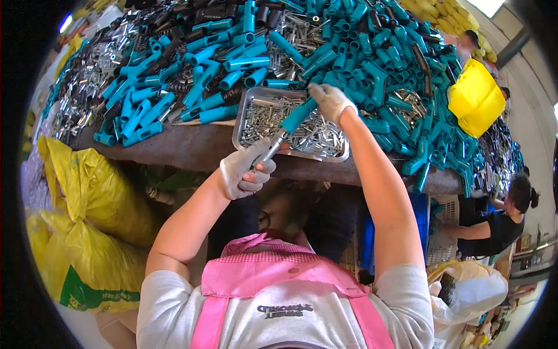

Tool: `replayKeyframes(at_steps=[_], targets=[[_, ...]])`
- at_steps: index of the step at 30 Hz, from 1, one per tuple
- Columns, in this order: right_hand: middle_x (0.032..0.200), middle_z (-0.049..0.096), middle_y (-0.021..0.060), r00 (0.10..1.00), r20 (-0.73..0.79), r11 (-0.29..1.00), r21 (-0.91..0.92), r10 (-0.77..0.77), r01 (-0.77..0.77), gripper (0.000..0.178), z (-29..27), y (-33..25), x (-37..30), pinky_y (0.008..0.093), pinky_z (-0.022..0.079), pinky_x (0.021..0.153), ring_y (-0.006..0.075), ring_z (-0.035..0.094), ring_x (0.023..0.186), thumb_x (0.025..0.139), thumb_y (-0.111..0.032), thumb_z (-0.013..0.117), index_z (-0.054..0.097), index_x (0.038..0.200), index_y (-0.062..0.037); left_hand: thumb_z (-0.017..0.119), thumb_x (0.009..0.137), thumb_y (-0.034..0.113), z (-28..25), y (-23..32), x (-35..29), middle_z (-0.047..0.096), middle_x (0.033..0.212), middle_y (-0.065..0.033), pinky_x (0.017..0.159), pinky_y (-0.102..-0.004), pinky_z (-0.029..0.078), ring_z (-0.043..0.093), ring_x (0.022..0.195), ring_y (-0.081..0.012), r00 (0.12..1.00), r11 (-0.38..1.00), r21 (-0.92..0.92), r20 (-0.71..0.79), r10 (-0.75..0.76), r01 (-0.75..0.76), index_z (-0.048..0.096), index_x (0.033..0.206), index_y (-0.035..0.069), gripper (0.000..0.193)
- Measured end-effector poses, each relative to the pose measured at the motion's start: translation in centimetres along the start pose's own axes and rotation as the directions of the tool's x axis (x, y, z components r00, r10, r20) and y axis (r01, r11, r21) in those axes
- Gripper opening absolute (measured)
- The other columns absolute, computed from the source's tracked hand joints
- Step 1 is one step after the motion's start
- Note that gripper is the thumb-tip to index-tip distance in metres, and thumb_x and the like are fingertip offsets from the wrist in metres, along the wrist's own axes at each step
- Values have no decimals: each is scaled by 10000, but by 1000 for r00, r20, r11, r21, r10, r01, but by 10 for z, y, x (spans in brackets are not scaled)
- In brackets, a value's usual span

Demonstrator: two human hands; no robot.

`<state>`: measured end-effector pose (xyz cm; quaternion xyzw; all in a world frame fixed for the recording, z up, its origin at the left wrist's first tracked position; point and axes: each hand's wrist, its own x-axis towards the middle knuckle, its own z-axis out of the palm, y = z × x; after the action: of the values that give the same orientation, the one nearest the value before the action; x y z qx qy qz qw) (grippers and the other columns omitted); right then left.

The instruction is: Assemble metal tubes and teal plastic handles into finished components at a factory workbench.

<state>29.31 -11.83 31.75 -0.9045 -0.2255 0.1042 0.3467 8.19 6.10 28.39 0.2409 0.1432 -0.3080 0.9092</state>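
Note:
Over a clear tray of small metal screws and pins, I hold a teal plastic tubular part joined to a silver metal tube. My left hand, in a pale glove, is wrapped round the lower metal end. At the upper teal end, my gloved right hand is closed with its fingers on the part. The part slants up to the right between both hands. How the metal sits inside the teal piece is hidden.
Behind the tray lies a big heap of teal tubular parts, mixed with black pieces and metal tubes. Yellow sacks stand at left. A yellow bag rests on the heap at right. A co-worker sits beyond a blue crate.

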Motion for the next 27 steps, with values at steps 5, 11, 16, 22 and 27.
replayKeyframes(at_steps=[5, 11, 16, 22, 27], targets=[[767, 634, 193, 956, -239, 897, 438, 172, -51, 526, -15, 6, 8, 406, 514, 701, 255, 578, 459, 916, -408, 542, 499, 1243, 1, 403, 1020, 324, -3, -1, -16, 407, 649, 14, 270, -147, 212, 309, 373, -31, 990, 990, 123, -108, 89, -75, 453, 1266, 144, 309], [1147, 624, 180, 943, -312, 954, 230, -114, 191, 565, 25, -12, -45, 430, 500, 805, 310, 643, 881, 926, -432, 528, 454, 1338, -52, 504, 974, 244, 9, -2, -18, 546, 870, -66, 375, -151, 339, 468, 533, -68, 948, 929, 287, -143, 285, -236, 437, 1296, 119, 352], [974, 619, 56, 970, 241, 561, 805, -12, -193, 303, 55, -12, -71, 210, 417, 525, 104, 559, 685, 980, -285, 521, 615, 1130, -39, 533, 955, 221, 22, -8, -15, 569, 930, -86, 415, -166, 372, 503, 621, -92, 956, 917, 327, -105, 274, -227, 391, 1371, 117, 452], [898, 589, -6, 968, 246, 485, 842, 48, -237, 270, 51, -16, -72, 202, 405, 555, 84, 521, 708, 969, -236, 545, 631, 1121, -29, 446, 988, 216, 21, -1, -6, 601, 931, -92, 405, -213, 333, 467, 575, -102, 971, 957, 235, -131, 202, -168, 468, 1197, 89, 246], [854, 589, 2, 991, 133, 471, 873, 19, -126, 265, 61, -8, -65, 208, 409, 566, 86, 516, 697, 934, -211, 613, 630, 1117, -19, 473, 993, 257, 22, 9, 1, 579, 909, -73, 412, -197, 304, 451, 574, -88, 965, 918, 365, -142, 218, -154, 486, 1121, 103, 200]])
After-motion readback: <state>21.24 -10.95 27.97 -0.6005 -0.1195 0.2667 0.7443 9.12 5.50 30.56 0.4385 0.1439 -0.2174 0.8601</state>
